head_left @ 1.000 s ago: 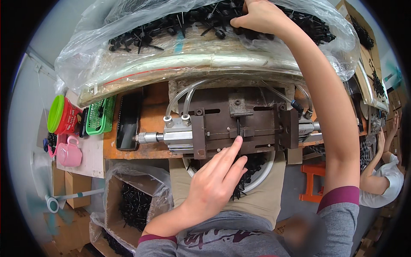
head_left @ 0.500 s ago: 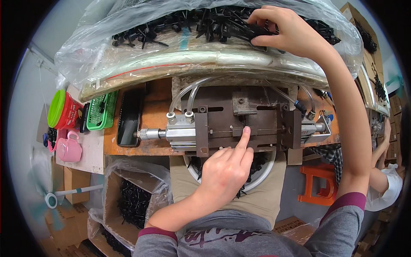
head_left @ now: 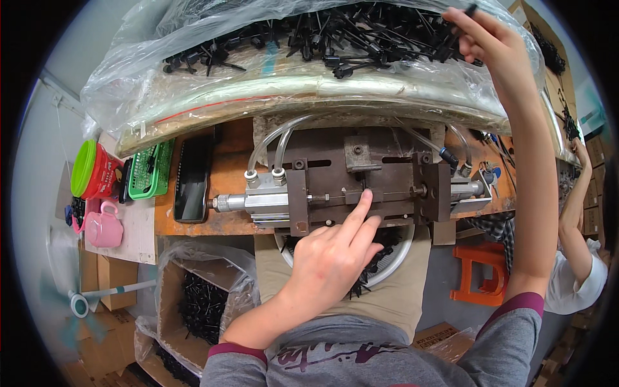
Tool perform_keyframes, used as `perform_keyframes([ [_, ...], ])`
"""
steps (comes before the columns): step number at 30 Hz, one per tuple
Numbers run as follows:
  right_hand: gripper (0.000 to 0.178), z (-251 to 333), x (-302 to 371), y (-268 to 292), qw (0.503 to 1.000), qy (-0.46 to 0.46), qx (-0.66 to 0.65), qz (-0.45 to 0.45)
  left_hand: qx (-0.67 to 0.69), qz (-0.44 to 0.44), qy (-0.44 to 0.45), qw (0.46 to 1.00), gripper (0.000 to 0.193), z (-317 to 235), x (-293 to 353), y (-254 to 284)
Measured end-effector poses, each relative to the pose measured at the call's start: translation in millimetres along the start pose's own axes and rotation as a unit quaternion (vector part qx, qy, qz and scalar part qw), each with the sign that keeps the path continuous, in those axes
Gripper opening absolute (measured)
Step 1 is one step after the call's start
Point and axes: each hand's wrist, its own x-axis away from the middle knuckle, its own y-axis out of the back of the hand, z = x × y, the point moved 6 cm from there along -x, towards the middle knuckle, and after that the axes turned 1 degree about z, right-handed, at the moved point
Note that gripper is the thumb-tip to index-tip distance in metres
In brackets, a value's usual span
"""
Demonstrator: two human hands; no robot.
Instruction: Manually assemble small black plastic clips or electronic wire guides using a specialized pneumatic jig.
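Head view | left hand, fingers loosely spread, forefinger resting at black piece in brown fixture; right hand pinching dark part over heap | hazard: fingertip nipped should rods close; piece skewed by uneven pressing

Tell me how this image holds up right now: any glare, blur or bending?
Head view: fisheye bending toward the rim, with black corners; in the head view, whitish glare streaks the clear plastic; also in the head view, the fan has smeared blades, while the left hand looks fairly sharp.
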Motion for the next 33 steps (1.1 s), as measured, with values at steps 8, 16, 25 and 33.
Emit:
perform_keyframes([
  [8,0.026,18,121,-92,0.902,-0.202,-0.331,0.189,0.157,-0.19,-0.031,0.969,0.053,-2,-16,47],
  [16,0.026,-2,168,-85,0.895,-0.238,-0.356,0.126,0.143,-0.089,-0.008,0.986,0.039,-7,9,42],
  [25,0.026,-1,198,-83,0.91,-0.207,-0.343,0.107,-0.052,-0.048,-0.026,0.997,0.029,1,10,-10],
  [33,0.011,-1,205,-77,0.914,-0.235,-0.317,0.088,-0.087,0.014,0.001,0.996,0.033,1,5,-6],
])
